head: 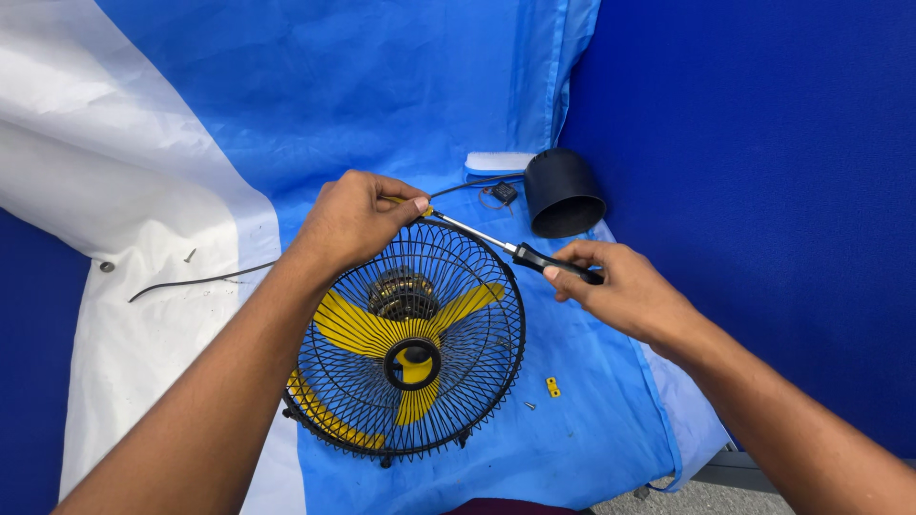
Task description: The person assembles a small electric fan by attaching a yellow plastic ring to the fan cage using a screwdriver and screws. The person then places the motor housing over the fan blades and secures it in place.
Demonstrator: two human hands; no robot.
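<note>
— Lying face-up on the blue-and-white tarp [401, 86], the fan [405, 353] is found at the centre of the view, its black wire cage [477, 381] closed over yellow blades [358, 329]. How should it be expected to handle?

— It is judged to be light, but awkward and springy: thin cage wires would likely bend if squeezed, so the outer rim is the place to be gripped, not the spokes. The rim at twelve o'clock is clamped by the left hand [355, 219], fingers curled over it.

— And the tool?

— A screwdriver [520, 254], stiff and slim, is gripped by its black handle in the closed right hand [620, 291] at about two o'clock from the fan's hub, the shaft being aimed toward the left thumb.

— What cannot be made out?

— The tip and whatever it meets are covered by the left fingers. The motor behind the blades is only partly seen. Two small loose parts [551, 386] at four o'clock are too tiny to be identified. The black cup-shaped housing [563, 194] and the cable [205, 279] are left apart.
</note>
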